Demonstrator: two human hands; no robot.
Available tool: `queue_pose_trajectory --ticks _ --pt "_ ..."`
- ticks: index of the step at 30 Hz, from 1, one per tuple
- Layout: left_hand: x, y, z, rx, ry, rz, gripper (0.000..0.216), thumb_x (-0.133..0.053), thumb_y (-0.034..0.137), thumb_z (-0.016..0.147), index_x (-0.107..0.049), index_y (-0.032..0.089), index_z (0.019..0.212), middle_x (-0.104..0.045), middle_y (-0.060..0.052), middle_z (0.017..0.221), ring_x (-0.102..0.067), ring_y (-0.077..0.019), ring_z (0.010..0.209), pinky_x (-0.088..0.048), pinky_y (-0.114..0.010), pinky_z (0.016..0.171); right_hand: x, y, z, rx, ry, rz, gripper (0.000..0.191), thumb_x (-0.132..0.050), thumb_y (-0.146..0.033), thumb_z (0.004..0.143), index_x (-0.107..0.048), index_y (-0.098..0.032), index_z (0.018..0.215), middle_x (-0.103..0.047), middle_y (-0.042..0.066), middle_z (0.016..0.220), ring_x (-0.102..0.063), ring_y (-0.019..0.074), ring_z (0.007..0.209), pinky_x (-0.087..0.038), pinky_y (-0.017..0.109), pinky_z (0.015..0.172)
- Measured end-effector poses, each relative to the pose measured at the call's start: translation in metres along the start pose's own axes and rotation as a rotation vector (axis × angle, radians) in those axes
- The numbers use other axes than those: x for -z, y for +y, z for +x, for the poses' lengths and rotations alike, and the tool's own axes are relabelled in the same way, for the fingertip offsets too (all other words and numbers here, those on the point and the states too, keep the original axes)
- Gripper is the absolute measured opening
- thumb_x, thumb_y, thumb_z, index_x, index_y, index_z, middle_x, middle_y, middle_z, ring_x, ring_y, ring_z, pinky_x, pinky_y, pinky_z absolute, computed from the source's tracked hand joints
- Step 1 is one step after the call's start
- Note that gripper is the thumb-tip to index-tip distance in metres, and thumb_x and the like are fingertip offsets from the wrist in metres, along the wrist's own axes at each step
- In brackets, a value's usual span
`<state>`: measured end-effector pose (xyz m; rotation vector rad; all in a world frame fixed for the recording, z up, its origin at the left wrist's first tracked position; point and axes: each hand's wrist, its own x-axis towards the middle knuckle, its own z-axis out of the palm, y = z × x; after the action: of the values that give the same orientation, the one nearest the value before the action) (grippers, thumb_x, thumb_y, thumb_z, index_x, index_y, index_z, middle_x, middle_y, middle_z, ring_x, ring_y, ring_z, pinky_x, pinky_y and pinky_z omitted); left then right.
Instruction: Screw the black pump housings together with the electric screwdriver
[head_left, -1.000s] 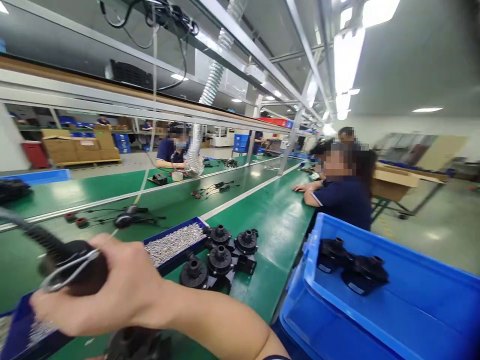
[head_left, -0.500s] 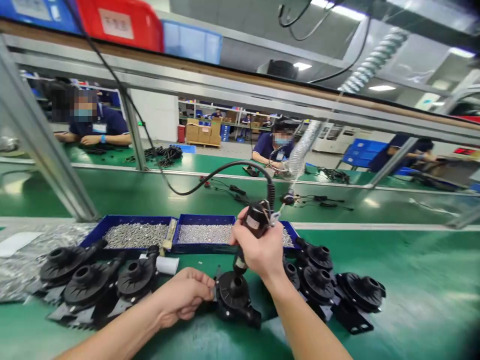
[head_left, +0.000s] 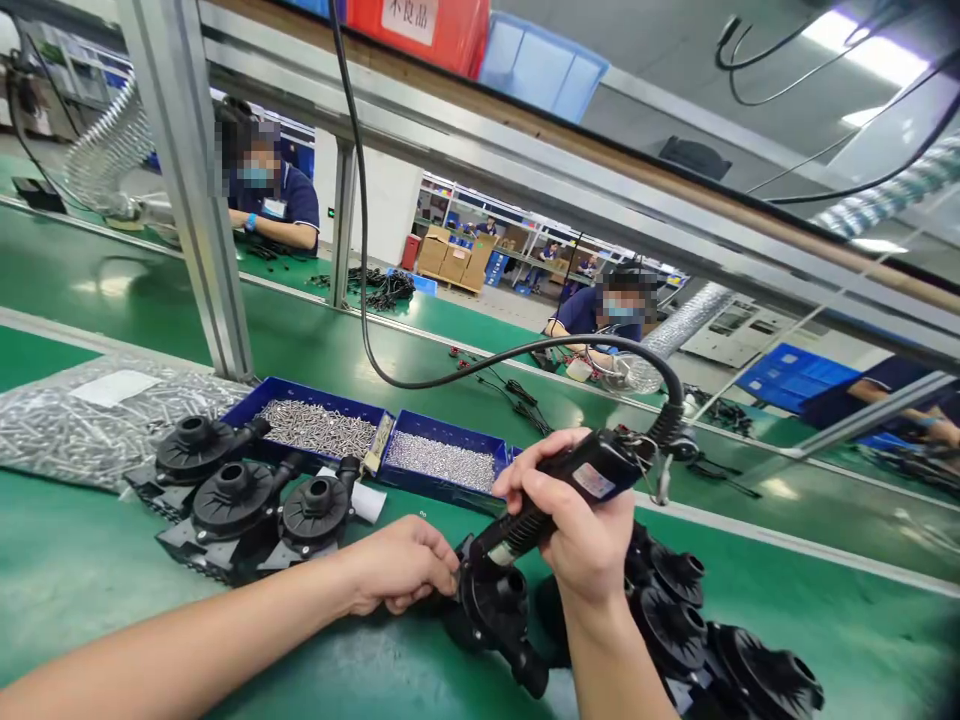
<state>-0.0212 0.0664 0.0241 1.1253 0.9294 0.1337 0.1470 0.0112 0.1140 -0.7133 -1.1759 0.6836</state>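
Screwdriving step, by the look of it: right hand (head_left: 581, 535) has its fingers wrapped tight round the electric screwdriver (head_left: 592, 468), which is tilted with its bit down on the black pump (head_left: 491, 600) at the near edge of the desk (head_left: 75, 580). Left hand (head_left: 397, 572) is on the pump's left side, fingers pinched narrow against its rim and bracing it. Can't tell if a screw sits under the bit, the tip is hidden.

Finished or waiting pumps: three on the left (head_left: 240, 495), a row on the right (head_left: 675, 590). Two blue screw trays (head_left: 442, 462) sit just behind the work.

Next move calls for the driver brought upright over the hole and the pump held flat; a tilted bit risks cam-out.
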Motion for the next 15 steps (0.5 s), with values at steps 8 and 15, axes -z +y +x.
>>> queue_pose_trajectory --ticks 8,15 --pt "-0.0024 0.0013 0.0006 0.046 -0.064 -0.114 0.027 -0.072 0.025 0.044 -0.067 0.019 0.070 -0.043 0.005 0.043 -0.024 -0.0066 0.038 -0.013 -0.018 0.034 -0.0005 0.0001 -0.0024 0.038 -0.047 0.005 0.017 -0.072 -0.014 0.092 -0.062 -0.024 0.102 -0.069 -0.001 0.076 -0.071 0.0209 0.062 -0.054 0.029 0.054" --pt "-0.0043 -0.0004 0.0022 0.031 -0.064 -0.132 0.029 -0.073 0.026 0.045 -0.068 0.017 0.072 -0.041 0.006 0.041 -0.024 -0.0064 0.035 -0.012 -0.019 0.035 0.0009 -0.0014 -0.0018 0.042 -0.036 0.004 0.017 -0.072 -0.015 0.092 -0.061 -0.024 0.102 -0.068 -0.001 0.075 -0.070 0.0209 0.061 -0.052 0.030 0.053"
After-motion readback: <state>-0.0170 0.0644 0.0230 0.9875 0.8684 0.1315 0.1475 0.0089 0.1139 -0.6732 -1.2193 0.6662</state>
